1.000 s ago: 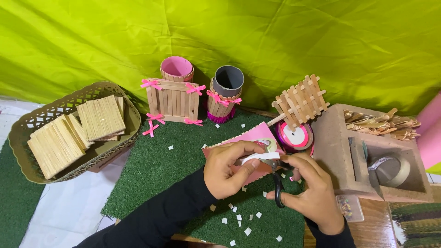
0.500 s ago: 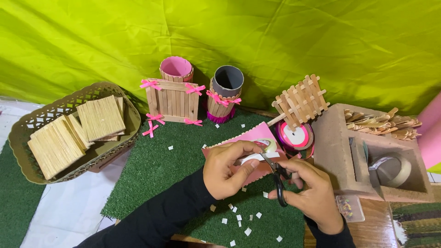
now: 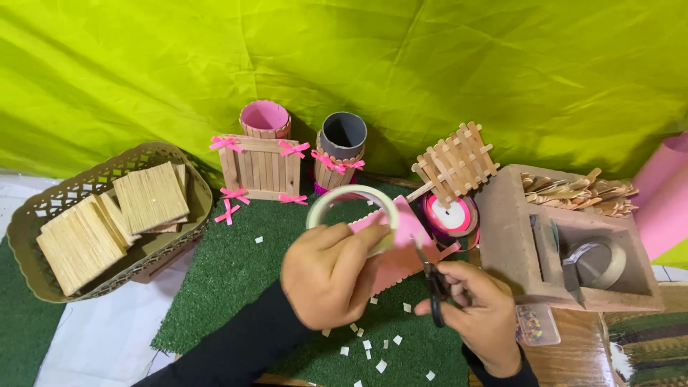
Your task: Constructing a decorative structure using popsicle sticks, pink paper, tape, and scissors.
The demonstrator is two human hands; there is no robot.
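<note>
holding a roll of white tape (image 3: 352, 215) up off the mat, the left hand (image 3: 331, 276) has fingers curled round its lower rim; the ring stands nearly upright, its hole facing the camera. right hand (image 3: 479, 309) sits just to the right and slightly nearer the camera, fingers closed through the black handles of small scissors (image 3: 433, 283). blades point up and left toward the tape, tips near the roll's right edge; whether they touch it i cannot tell. long axis of the scissors runs near vertical in view. so the tape lies up-left of the right hand, close, and the left hand already has it.

nearest the camera: white paper snippets (image 3: 367, 345) scattered on the green turf mat (image 3: 236, 272) below both hands. a small clear box of coloured bits (image 3: 536, 326) lies by the right wrist.

behind the hands: a pink card sheet (image 3: 408, 244) flat on the mat, partly hidden by the left hand, and a spool of pink ribbon (image 3: 450, 213) touching its far right edge.

left: a beige lattice basket (image 3: 50, 201) holding flat stick panels. right: a brown box (image 3: 516, 229) with a tape ring inside and loose sticks across its top.

far row: a stick crate with pink bows (image 3: 259, 166), a pink-lined cup (image 3: 264, 118) behind it, a grey-lined cup (image 3: 342, 136) beside it, a small stick fence (image 3: 459, 158) tilted. green cloth backdrop (image 3: 430, 64) behind all. no labels legible.
</note>
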